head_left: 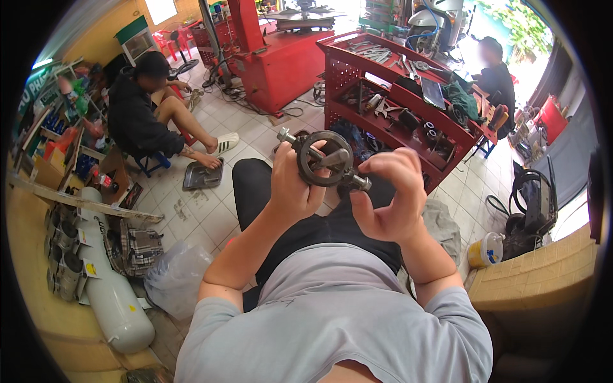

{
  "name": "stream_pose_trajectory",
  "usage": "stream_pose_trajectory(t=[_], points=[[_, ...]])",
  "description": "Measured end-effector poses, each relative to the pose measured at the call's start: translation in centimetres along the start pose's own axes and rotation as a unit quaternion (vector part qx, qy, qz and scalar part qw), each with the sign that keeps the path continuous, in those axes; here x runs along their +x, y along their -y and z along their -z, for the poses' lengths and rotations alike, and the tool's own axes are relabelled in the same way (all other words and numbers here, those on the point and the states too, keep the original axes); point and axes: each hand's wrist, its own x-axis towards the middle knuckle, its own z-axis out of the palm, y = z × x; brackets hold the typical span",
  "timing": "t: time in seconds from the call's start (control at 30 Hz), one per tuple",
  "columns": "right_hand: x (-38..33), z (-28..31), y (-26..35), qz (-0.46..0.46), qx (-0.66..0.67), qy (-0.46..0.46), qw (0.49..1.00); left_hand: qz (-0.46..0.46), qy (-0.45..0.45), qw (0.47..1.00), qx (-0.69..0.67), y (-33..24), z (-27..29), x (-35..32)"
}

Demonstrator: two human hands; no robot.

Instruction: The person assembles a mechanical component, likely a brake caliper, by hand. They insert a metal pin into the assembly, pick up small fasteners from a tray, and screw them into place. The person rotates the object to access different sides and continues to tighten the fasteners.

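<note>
My left hand (295, 182) is closed around a dark metal ring tool with bolts (348, 159), held up above my lap. A rounded metal shaft lies across the ring's opening. One bolt end sticks out at the upper left, past my fingers, and another at the lower right. Beside that lower right bolt end is my right hand (397, 198), its thumb and curved fingers spread apart with nothing between them. Whether a fingertip touches the bolt, I cannot tell. My left fingers partly hide the ring's left side.
Ahead to the right stands a red tool cart (383, 121) loaded with tools. A person (143, 115) sits at the left by a metal tray (203, 175); another person (501, 80) sits beyond the cart. A grey cylinder (108, 281) and a plastic bag (180, 274) lie left; a white bucket (486, 250) stands right.
</note>
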Motion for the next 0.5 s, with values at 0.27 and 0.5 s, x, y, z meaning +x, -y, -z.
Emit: stream_pose_trajectory(t=[0.27,0.5], points=[[0.9,1.8,0.1,-0.147,-0.197,0.207,0.947,-0.05,0.053,0.988,0.138,-1.0,0.2,1.6],[-0.5,0.1,-0.8,-0.253,-0.132,0.233,0.93,-0.114,0.03,0.98,0.159,0.6,0.0,1.5]])
